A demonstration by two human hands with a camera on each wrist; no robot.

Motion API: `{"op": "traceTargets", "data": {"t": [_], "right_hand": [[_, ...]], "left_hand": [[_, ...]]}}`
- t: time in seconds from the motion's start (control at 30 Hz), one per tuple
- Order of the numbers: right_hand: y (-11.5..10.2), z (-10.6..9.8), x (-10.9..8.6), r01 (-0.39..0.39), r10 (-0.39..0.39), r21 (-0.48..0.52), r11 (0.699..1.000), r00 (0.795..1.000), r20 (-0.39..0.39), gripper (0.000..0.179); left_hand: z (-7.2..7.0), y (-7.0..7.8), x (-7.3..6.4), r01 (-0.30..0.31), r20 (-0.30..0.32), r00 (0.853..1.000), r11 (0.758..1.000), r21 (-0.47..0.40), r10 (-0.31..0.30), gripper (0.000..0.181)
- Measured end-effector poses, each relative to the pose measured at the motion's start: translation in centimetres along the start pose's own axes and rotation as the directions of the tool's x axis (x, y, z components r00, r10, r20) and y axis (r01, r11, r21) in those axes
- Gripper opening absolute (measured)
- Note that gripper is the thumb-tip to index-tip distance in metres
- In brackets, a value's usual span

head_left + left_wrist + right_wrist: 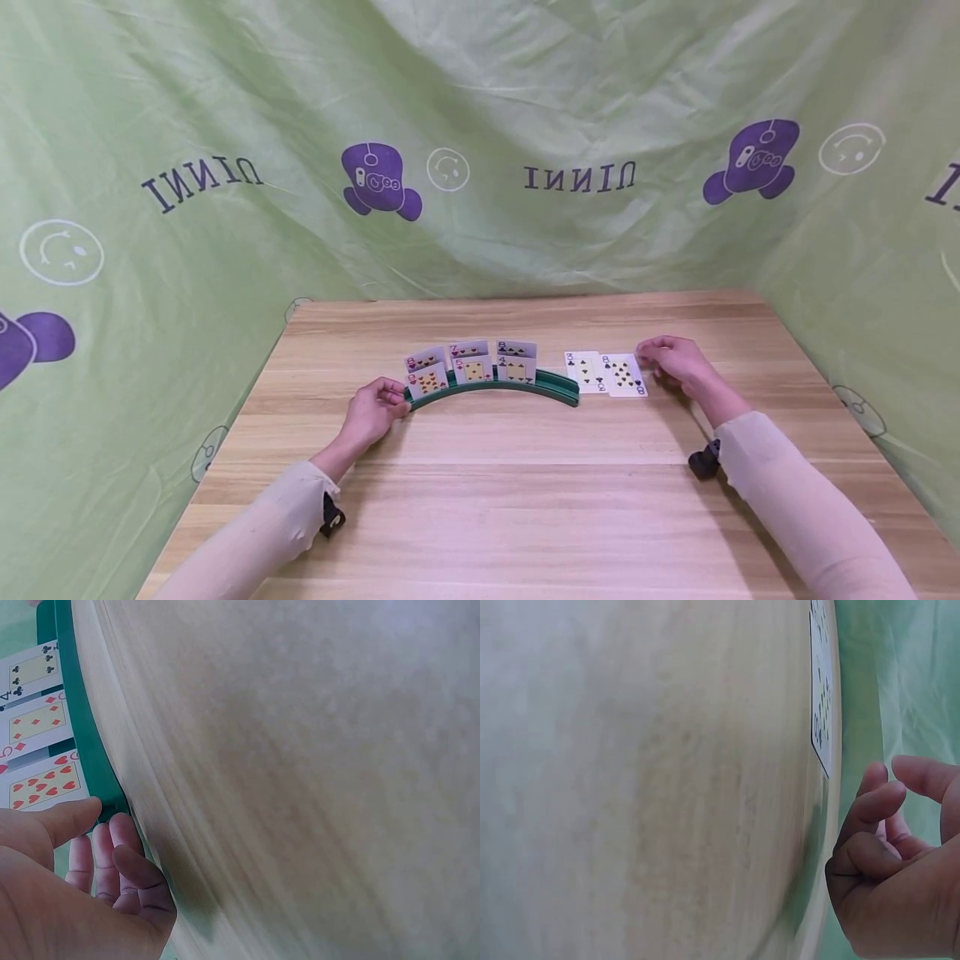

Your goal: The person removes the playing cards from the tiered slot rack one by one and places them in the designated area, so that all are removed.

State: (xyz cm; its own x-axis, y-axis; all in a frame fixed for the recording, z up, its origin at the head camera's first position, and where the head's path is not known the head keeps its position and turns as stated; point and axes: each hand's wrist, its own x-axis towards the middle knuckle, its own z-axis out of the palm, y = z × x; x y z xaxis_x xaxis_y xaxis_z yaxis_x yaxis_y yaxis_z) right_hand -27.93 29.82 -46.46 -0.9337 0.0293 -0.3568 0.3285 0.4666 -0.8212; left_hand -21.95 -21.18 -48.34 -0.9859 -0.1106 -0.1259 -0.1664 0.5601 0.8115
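A curved green card holder [557, 384] lies on the table with several playing cards upright in two rows. In its front row are a nine of hearts [427, 381], a five of diamonds [473, 369] and a four of clubs [517, 370]. My left hand [372, 410] pinches the holder's left end between thumb and fingers, as the left wrist view shows. Right of the holder, a three of clubs [585, 372] and an eight of spades [624, 375] lie face up. Beside the eight, my right hand [674, 362] has loosely bent fingers, thumb apart, holding nothing.
Cards in the holder's back row include a seven of hearts [468, 348]. Green printed cloth [480, 242] hangs around the wooden table [510, 500] at the back and sides. Each wrist carries a black strap-on device [705, 461].
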Motion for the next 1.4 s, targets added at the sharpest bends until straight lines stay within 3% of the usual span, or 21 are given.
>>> {"op": "traceTargets", "data": {"t": [0.57,1.03,1.4], "right_hand": [[-1.7,1.9,-1.3,0.084,-0.091,0.067,0.994,0.990,0.111,0.044],[-2.9,3.7,-2.1,0.116,-0.124,0.064,0.991,0.980,0.153,0.043],[-3.7,5.1,-2.7,0.148,-0.167,0.117,0.982,0.970,0.175,0.040]], "left_hand": [[0.0,-0.1,-0.1,0.000,0.005,1.000,1.000,0.009,0.000,0.027],[0.1,-0.2,-0.1,-0.010,0.003,1.000,1.000,0.009,0.010,0.027],[0.0,-0.1,-0.1,-0.013,-0.003,1.000,1.000,0.019,0.013,0.027]]}}
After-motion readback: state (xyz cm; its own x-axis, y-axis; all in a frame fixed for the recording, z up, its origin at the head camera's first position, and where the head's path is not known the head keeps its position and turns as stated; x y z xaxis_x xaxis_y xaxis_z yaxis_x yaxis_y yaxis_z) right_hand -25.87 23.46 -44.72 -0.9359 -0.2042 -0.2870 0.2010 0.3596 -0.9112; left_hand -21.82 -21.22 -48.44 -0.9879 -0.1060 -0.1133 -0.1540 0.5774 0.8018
